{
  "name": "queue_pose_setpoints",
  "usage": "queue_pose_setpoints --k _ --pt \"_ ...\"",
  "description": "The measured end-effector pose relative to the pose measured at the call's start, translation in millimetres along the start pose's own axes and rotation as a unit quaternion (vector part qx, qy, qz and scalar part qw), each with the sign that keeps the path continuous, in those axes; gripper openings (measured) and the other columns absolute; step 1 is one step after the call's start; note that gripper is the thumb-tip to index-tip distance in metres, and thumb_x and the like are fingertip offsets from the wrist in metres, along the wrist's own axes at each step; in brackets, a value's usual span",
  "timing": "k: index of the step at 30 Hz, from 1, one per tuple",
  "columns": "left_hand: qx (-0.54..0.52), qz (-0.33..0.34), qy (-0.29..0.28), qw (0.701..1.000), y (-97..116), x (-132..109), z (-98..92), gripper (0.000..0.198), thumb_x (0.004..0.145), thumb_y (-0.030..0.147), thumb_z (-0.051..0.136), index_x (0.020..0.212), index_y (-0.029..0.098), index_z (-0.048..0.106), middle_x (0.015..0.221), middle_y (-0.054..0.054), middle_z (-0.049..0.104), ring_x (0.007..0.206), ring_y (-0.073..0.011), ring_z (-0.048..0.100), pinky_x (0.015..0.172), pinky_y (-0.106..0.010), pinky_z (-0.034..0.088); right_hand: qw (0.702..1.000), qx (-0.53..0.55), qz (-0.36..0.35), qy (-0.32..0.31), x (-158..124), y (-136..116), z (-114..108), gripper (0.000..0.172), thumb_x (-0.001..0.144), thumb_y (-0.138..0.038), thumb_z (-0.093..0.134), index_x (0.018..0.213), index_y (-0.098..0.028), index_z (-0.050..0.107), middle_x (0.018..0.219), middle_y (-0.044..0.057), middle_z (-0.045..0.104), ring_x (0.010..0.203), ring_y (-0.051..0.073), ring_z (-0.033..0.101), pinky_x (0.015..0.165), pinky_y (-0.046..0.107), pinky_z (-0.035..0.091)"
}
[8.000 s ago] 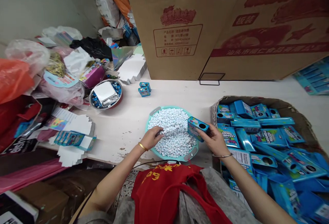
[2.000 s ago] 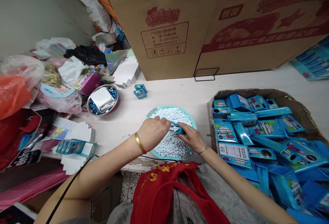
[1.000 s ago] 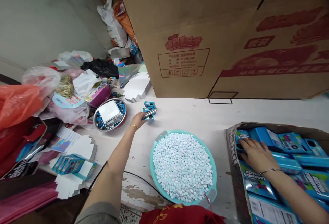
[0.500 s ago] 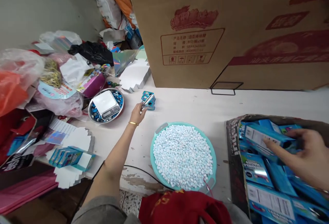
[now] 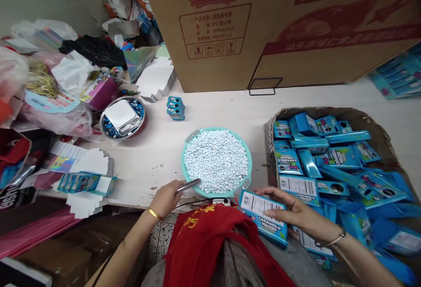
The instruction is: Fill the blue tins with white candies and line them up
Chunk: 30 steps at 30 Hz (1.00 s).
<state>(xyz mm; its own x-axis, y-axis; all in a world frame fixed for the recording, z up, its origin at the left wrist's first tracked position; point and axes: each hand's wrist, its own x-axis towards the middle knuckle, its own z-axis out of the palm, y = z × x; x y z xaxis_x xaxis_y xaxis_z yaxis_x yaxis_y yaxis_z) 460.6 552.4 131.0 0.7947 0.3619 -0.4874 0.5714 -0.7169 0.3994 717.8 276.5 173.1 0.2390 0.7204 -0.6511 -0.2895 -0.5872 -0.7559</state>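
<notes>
Left hand: wrapped around a silver tool, tip crossing the teal basin's near-left rim in my view; its gripped end I cannot see. Right hand: thumb and fingers pinching a blue box, nearer my camera than the basin. Tabletop: strip between basin and open carton, whose near-right corner is cut off.

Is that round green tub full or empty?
The tub is not empty: small pale pieces cover its bottom and spread almost to the rim. How deep they go, I cannot tell.
</notes>
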Motion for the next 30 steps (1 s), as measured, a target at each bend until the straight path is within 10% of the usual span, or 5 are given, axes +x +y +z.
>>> queue_pose_setpoints --k 5,10,14,22,30 --pt "0.029 -0.033 0.042 0.998 36.2 34.5 44.6 0.022 0.089 0.016 0.044 0.106 0.020 0.058 0.099 -0.007 0.062 0.093 -0.0198 0.061 0.079 -0.029 0.047 0.996 0.031 -0.060 -0.058 -22.7 2.1 -2.2 0.041 0.061 -0.036 0.079 0.101 -0.027 0.071 0.138 0.012 0.050 0.094 0.026 0.066 0.056 0.029 0.056" --pt "-0.021 -0.035 0.104 0.994 59.7 93.1 70.5 0.022 0.087 0.012 0.044 0.105 0.017 0.055 0.107 -0.012 0.060 0.102 -0.0228 0.058 0.087 -0.035 0.046 0.986 0.076 -0.010 -0.148 -42.6 16.2 -6.1 0.077 0.061 -0.032 0.079 0.132 -0.036 0.050 0.146 0.012 0.039 0.063 0.011 0.065 0.047 0.022 0.051" --pt "-0.038 -0.030 0.126 0.991 64.4 117.2 76.9 0.022 0.085 0.010 0.044 0.103 0.015 0.055 0.108 -0.015 0.060 0.104 -0.0250 0.058 0.089 -0.039 0.047 0.988 0.067 0.016 -0.139 -37.0 25.5 5.2 0.071 0.070 -0.039 0.073 0.135 -0.030 0.046 0.120 0.010 0.062 0.064 0.013 0.063 0.052 0.024 0.054" --pt "-0.084 0.008 0.149 0.985 49.9 115.7 73.4 0.030 0.086 0.015 0.050 0.115 0.017 0.053 0.121 -0.012 0.059 0.114 -0.0232 0.055 0.100 -0.039 0.043 0.961 0.011 -0.169 0.219 21.6 37.0 18.4 0.041 0.075 -0.050 0.066 0.103 -0.021 0.061 0.102 0.005 0.067 0.097 0.022 0.061 0.088 0.036 0.051" --pt "-0.132 0.077 0.150 0.977 36.1 112.8 56.0 0.025 0.085 0.024 0.056 0.109 0.017 0.057 0.110 -0.010 0.064 0.103 -0.0211 0.059 0.092 -0.036 0.047 0.888 -0.180 -0.318 0.280 71.6 25.9 2.9 0.032 0.087 -0.041 0.053 0.111 -0.019 0.054 0.105 0.010 0.058 0.102 0.024 0.056 0.090 0.040 0.046"
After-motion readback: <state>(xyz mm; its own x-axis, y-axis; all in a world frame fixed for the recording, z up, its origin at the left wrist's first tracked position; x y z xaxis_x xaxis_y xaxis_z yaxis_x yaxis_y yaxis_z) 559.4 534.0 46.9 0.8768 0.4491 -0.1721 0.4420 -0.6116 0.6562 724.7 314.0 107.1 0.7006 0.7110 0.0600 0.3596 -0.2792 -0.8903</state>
